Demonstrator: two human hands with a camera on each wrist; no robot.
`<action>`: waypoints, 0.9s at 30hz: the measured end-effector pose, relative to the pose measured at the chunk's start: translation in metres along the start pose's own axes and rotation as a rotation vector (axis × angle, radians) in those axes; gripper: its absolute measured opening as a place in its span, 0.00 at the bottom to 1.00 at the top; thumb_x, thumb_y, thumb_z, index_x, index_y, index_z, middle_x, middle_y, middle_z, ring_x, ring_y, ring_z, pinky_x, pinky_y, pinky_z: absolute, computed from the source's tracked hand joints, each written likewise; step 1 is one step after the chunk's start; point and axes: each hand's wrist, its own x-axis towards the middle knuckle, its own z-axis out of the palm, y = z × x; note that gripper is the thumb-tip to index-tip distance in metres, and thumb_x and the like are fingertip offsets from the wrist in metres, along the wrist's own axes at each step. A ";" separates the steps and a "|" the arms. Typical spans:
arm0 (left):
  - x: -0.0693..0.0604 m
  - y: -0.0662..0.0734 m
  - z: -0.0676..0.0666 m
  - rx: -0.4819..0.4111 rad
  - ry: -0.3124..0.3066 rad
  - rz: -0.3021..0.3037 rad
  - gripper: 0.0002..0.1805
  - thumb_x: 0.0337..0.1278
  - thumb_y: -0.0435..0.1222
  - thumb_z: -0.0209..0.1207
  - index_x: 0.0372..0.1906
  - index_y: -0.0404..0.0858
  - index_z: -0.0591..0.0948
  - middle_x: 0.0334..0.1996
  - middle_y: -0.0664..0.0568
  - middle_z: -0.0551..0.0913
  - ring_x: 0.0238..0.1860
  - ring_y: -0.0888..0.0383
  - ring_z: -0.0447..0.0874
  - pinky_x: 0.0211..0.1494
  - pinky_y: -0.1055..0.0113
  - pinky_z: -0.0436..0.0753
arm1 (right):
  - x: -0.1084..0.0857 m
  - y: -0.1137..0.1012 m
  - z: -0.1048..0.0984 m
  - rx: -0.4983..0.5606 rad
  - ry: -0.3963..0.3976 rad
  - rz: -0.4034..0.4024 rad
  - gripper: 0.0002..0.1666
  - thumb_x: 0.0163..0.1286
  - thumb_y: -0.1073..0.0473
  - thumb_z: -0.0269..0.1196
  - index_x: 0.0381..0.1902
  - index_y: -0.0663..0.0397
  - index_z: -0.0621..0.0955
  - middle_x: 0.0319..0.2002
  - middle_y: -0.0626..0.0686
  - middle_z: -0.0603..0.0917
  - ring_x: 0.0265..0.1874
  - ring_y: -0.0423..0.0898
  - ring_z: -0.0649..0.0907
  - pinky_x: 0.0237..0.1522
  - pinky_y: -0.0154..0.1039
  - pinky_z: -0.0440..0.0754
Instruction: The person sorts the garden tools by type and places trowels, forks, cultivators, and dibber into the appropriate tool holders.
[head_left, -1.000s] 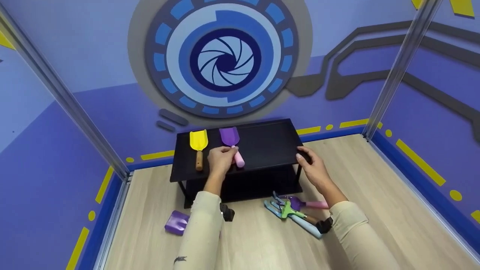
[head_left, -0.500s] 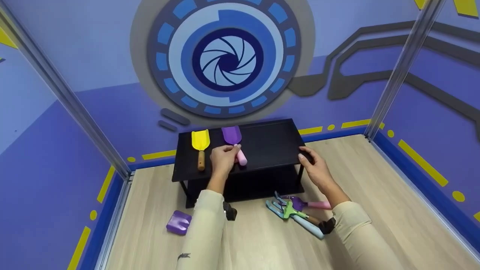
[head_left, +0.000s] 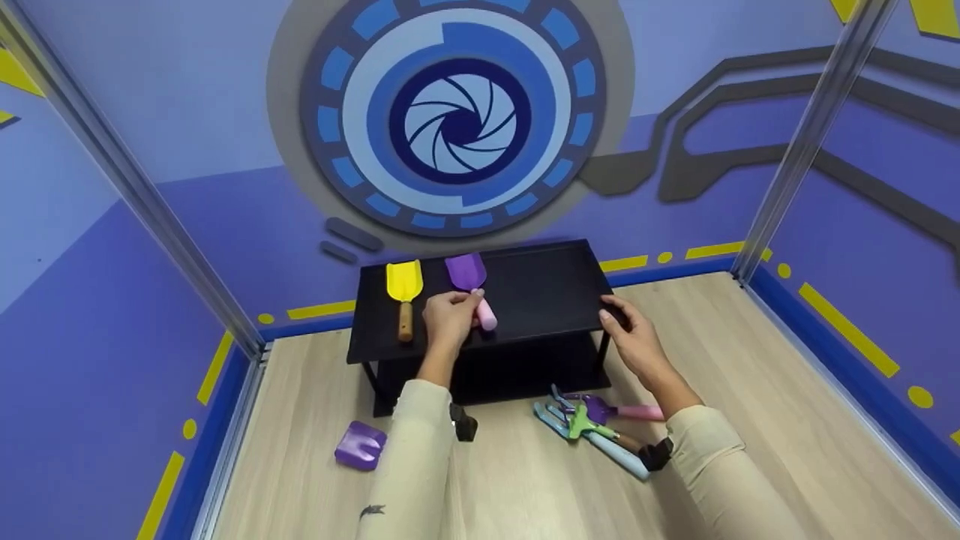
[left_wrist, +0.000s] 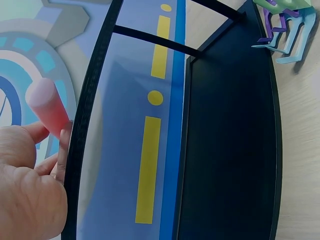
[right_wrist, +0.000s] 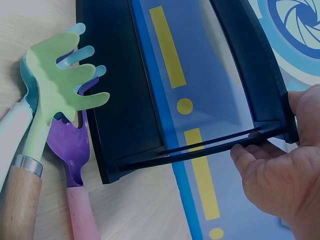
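Note:
On the black two-tier rack (head_left: 547, 292), a purple scoop (head_left: 466, 271) with a pink handle (head_left: 487, 315) lies blade toward the wall. My left hand (head_left: 448, 319) pinches that handle between thumb and fingers; in the left wrist view the hand (left_wrist: 32, 185) is at the rack's edge with the pink handle (left_wrist: 46, 102) rising from it. A yellow scoop (head_left: 405, 281) with a wooden handle rests to the left on the same top. My right hand (head_left: 634, 337) grips the rack's right front corner, thumb above and fingers beneath in the right wrist view (right_wrist: 280, 170).
On the wooden floor right of centre, a green rake (head_left: 580, 422), a light blue rake (head_left: 619, 456) and a purple fork with a pink handle (head_left: 637, 412) overlap. A purple shovel head (head_left: 361, 445) lies front left, partly behind the left sleeve. Patterned walls enclose the floor.
The whole head view has shifted slightly to the right. Both hands keep their places on the pink handle and the rack's corner, and the tools stay where they were.

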 end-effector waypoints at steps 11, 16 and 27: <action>-0.002 0.000 0.005 0.086 0.049 0.032 0.12 0.62 0.44 0.74 0.36 0.38 0.94 0.29 0.49 0.92 0.20 0.66 0.84 0.29 0.76 0.84 | 0.000 0.000 0.001 -0.002 0.005 0.002 0.29 0.87 0.49 0.55 0.79 0.50 0.70 0.82 0.58 0.67 0.81 0.53 0.67 0.69 0.27 0.69; -0.003 0.000 0.005 0.110 0.054 0.043 0.11 0.62 0.44 0.74 0.35 0.39 0.94 0.28 0.50 0.92 0.22 0.65 0.84 0.31 0.75 0.84 | -0.001 -0.001 0.002 -0.001 0.001 0.005 0.30 0.87 0.48 0.55 0.80 0.49 0.69 0.82 0.59 0.67 0.81 0.53 0.68 0.71 0.29 0.69; -0.003 0.002 0.007 0.141 0.054 0.069 0.10 0.62 0.44 0.74 0.34 0.41 0.95 0.24 0.53 0.91 0.22 0.66 0.83 0.33 0.76 0.82 | -0.002 -0.003 0.001 0.014 0.016 0.013 0.30 0.87 0.48 0.55 0.80 0.50 0.70 0.82 0.59 0.67 0.81 0.52 0.68 0.67 0.24 0.69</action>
